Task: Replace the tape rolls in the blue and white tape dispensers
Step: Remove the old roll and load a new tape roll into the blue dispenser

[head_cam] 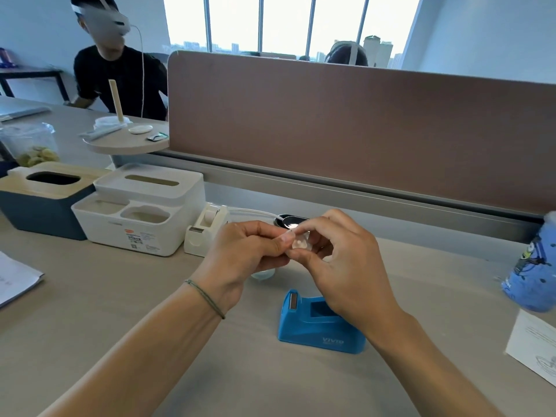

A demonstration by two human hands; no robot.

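Desk room: bare desk (pixel 120 341) lies in front of the hands; a brown divider (pixel 346 130) closes the far edge.
Blue dispenser (pixel 319 323): stands under the right wrist, its roll slot empty.
White dispenser (pixel 206 230): stands beside the white organizer (pixel 135 212), at the far left of the hands.
Tape roll (pixel 299 243): small and clear, held above the desk between both hands.
Left hand (pixel 243 251): fingers pinched on the roll.
Right hand (pixel 343 260): thumb and forefinger pinched on the roll too.
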